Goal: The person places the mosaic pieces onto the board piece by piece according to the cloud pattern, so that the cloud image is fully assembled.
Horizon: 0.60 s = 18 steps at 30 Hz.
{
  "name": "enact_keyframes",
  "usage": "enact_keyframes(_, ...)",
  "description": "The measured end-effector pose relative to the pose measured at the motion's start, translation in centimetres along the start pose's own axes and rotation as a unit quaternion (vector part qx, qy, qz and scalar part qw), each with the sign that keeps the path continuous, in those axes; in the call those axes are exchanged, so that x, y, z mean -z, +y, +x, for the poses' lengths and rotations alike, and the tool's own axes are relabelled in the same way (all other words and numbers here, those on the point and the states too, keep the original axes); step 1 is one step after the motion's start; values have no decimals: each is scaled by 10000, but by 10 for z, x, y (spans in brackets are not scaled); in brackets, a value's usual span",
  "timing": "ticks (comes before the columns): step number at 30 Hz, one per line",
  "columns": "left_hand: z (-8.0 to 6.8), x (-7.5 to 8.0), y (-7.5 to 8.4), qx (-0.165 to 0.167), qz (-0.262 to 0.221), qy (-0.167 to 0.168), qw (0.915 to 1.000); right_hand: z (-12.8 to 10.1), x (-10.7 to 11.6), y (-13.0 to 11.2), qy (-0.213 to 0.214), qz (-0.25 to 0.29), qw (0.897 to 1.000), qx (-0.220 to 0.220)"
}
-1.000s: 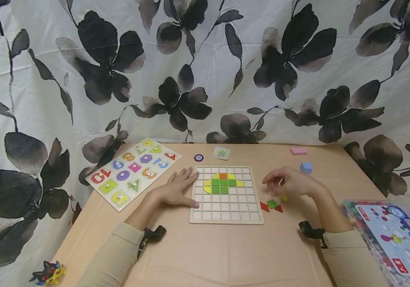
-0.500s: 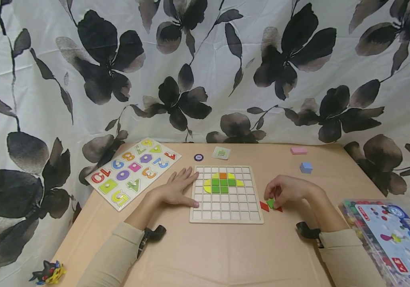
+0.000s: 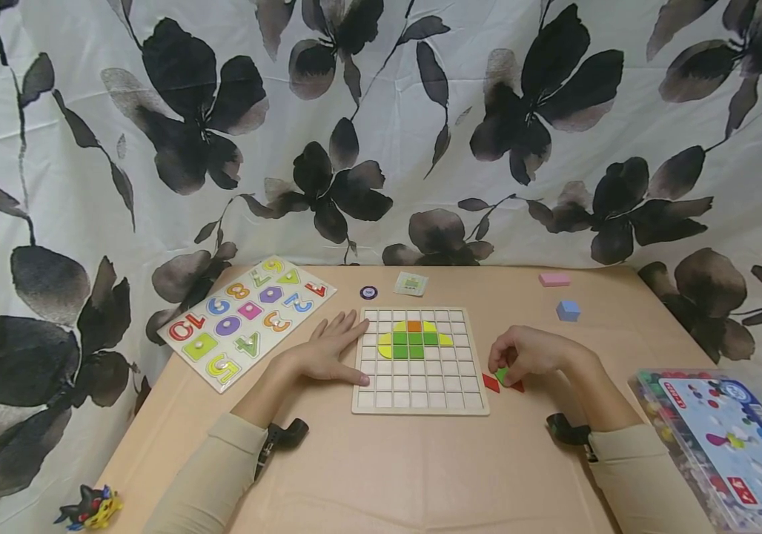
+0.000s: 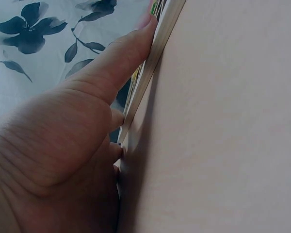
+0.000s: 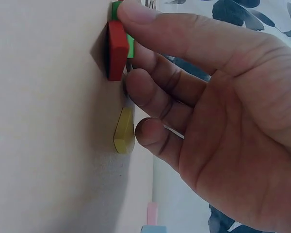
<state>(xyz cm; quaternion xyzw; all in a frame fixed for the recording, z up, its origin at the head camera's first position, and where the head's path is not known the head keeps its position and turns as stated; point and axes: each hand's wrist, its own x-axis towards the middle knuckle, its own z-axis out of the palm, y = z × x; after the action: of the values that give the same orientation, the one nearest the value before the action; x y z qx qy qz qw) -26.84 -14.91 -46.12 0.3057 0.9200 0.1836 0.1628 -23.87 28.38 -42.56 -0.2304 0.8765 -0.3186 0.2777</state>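
My left hand (image 3: 330, 352) lies spread at the left edge of a square white grid board (image 3: 388, 400), its thumb resting on the frame, as the left wrist view also shows. Green, yellow and orange pieces fill some upper cells of the board. Right of the board, my right hand (image 3: 534, 352) pinches a green block (image 3: 502, 374) between thumb and fingers, low over the table. Beside it lie a red diamond-shaped block (image 3: 491, 383) and another red block (image 5: 118, 51), partly hidden in the head view. A yellow block (image 5: 124, 132) sits beneath the curled fingers, hidden from the head view.
A number-and-shape puzzle board (image 3: 247, 322) lies at the left. Behind the grid are a dark round token (image 3: 368, 292) and a small card (image 3: 411, 283). Pink (image 3: 554, 279) and blue blocks (image 3: 568, 311) stand back right. A clear box (image 3: 721, 445) is at right, a small figurine (image 3: 90, 508) front left.
My right hand has come down from above the loose blocks onto the green block, covering the yellow one, and then shifted slightly left. The left hand stays put.
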Motion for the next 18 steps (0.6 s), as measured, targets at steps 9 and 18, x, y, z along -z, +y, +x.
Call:
enact_keyframes(9,0,1,2,-14,-13,-3,10000,0,-2,-1,72,184,9997,107)
enact_keyframes(18,-2,-1,-1,-156,-268,106,9995,5,0,1,836,103,9958,346)
